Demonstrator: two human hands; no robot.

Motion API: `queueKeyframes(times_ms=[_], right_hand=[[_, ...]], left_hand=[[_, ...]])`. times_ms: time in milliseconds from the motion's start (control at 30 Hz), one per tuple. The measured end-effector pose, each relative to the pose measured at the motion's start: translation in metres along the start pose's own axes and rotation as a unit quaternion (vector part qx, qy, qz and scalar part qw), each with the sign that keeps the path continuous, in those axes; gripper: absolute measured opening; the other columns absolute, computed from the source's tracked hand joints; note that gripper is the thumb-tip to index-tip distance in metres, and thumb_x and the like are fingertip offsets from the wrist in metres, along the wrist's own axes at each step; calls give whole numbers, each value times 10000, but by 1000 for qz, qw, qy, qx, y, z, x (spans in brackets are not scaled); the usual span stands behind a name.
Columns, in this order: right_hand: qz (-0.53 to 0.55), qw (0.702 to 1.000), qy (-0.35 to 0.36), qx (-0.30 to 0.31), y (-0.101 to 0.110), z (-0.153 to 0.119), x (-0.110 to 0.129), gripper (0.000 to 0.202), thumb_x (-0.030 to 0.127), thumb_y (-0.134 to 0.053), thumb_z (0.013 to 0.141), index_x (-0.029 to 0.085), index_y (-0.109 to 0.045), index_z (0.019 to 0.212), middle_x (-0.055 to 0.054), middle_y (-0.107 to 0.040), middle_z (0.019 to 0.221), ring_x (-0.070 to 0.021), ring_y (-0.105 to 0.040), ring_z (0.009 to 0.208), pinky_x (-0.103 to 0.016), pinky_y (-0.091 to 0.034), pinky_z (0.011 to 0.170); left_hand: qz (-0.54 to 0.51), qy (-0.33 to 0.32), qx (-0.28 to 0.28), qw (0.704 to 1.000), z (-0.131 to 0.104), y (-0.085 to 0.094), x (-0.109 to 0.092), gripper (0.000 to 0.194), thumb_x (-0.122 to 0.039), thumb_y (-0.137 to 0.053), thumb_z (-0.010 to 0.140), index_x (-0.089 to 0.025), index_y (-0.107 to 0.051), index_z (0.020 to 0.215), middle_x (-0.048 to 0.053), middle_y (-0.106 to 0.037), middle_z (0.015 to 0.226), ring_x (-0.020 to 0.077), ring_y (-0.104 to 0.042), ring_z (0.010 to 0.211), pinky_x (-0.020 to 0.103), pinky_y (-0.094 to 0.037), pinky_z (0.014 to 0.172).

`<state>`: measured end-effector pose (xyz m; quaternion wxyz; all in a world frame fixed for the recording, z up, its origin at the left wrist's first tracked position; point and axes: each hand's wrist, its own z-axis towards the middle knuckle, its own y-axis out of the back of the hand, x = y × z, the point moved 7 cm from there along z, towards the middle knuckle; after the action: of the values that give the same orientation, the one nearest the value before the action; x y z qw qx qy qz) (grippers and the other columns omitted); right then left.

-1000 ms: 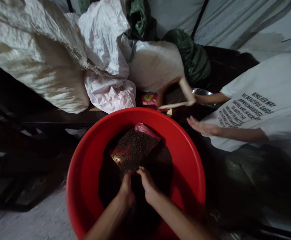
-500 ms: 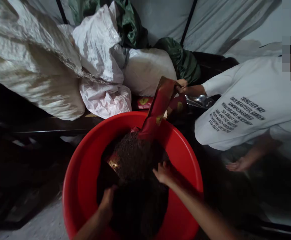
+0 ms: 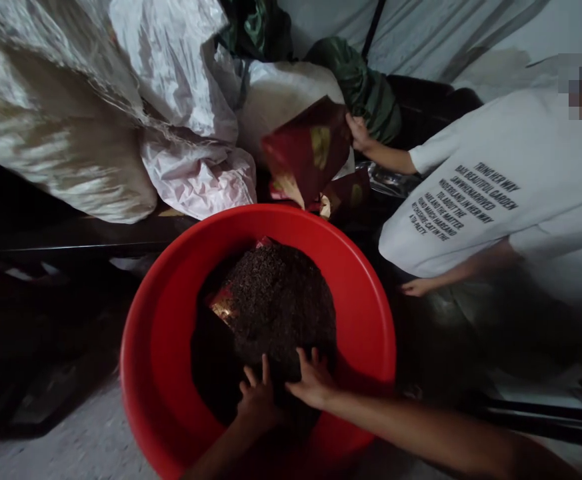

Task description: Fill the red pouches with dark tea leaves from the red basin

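Note:
A large red tub [image 3: 365,300] holds a heap of dark, loose, crumbly material [image 3: 283,293]. My left hand [image 3: 259,400] is over the near part of the heap, fingers spread and holding nothing. Close beside it on the right, my right hand [image 3: 313,379] also has its fingers apart, with nothing in it. A red and gold packet [image 3: 223,305] lies partly buried at the heap's left side. Above the tub's far rim, another person's hand [image 3: 359,133] holds a dark red bag [image 3: 311,150] with a yellow mark.
White sacks [image 3: 175,67] and a green sack [image 3: 355,83] are piled behind the tub. More red packets [image 3: 353,193] lie beyond the rim. A person in a white shirt [image 3: 495,180] stands at the right, one arm hanging low.
The other person's bag has lifted out of the tub, and nothing pours from it now. My hands have come closer together near the tub's front, and my fingers have spread.

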<state>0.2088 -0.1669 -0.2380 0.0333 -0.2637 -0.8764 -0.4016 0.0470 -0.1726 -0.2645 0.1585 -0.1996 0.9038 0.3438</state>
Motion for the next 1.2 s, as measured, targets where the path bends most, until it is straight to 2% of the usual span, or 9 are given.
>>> queueKeyframes(times_ms=[167, 333, 500, 600, 667, 767, 900, 1067, 1200], right_hand=[[227, 973, -18, -26, -10, -11, 9, 637, 278, -726, 786, 251, -640, 1416, -129, -619, 1423, -259, -724, 1195, -297, -550, 998], [489, 870, 6, -54, 4, -12, 45, 694, 292, -673, 751, 206, -627, 1437, -91, -745, 1310, -274, -696, 1240, -336, -545, 1053], [575, 790, 201, -59, 83, -11, 119, 643, 388, -701, 786, 281, -674, 1419, -23, -728, 1396, -258, -640, 1330, -371, -476, 1166], [536, 793, 267, -110, 147, 9, 134, 558, 457, -619, 895, 288, -681, 1423, -32, -736, 1377, -253, -656, 1292, -416, -455, 1190], [455, 820, 296, -183, 187, 29, 130, 520, 448, -565, 951, 273, -677, 1428, -51, -738, 1367, -254, -660, 1281, -430, -430, 1212], [266, 880, 259, -297, 216, 64, 119, 554, 406, -532, 1013, 223, -585, 1533, -90, -590, 1584, -258, -483, 1506, -447, -273, 1313], [159, 923, 192, -293, 177, 103, 129, 571, 407, -466, 1079, 163, -517, 1593, -143, -372, 1740, -336, -231, 1652, -602, -153, 1330], [47, 941, 228, -246, 127, 107, 173, 581, 483, -423, 1108, 245, -471, 1636, -77, -209, 1807, -377, -80, 1682, -726, -130, 1293], [27, 931, 249, -266, 142, 105, 187, 612, 504, -449, 1095, 274, -433, 1661, -109, -205, 1806, -423, -111, 1667, -757, -134, 1270]], left_hand=[[-197, -24, -78, 977, 0, 25, -6, 1060, -97, -829, 496, -106, -548, 1518, 356, -437, 1607, 568, -543, 1397, 622, -387, 1191], [-327, -89, -138, 931, -6, 84, -12, 561, -144, -765, 646, -196, -706, 1202, 114, -773, 1161, 334, -729, 1129, 380, -569, 997], [-464, -166, -221, 842, -32, 182, -22, 448, -216, -792, 708, -193, -718, 1149, 65, -772, 1005, 258, -725, 909, 316, -588, 830], [-518, -114, -256, 808, -37, 220, -7, 436, -294, -849, 763, -221, -726, 1174, 102, -763, 1172, 299, -719, 1103, 382, -569, 990], [-525, -81, -292, 796, -39, 221, 8, 405, -374, -816, 848, -246, -714, 1219, 119, -704, 1372, 323, -634, 1334, 441, -473, 1169], [-455, -74, -343, 818, -36, 186, 18, 455, -370, -659, 968, -216, -626, 1394, 165, -479, 1656, 310, -396, 1583, 457, -257, 1329], [-153, -53, -319, 934, -11, 131, -12, 713, -435, -582, 1001, -209, -385, 1648, 154, -113, 1814, 416, 38, 1681, 795, -45, 1261], [42, -103, -384, 917, 33, 167, -44, 671, -391, -473, 1047, -135, -395, 1662, 213, -248, 1766, 412, -119, 1673, 693, -36, 1314], [42, -111, -376, 919, 57, 189, -35, 705, -427, -580, 997, -131, -469, 1628, 242, -357, 1713, 475, -280, 1614, 683, -170, 1303]])
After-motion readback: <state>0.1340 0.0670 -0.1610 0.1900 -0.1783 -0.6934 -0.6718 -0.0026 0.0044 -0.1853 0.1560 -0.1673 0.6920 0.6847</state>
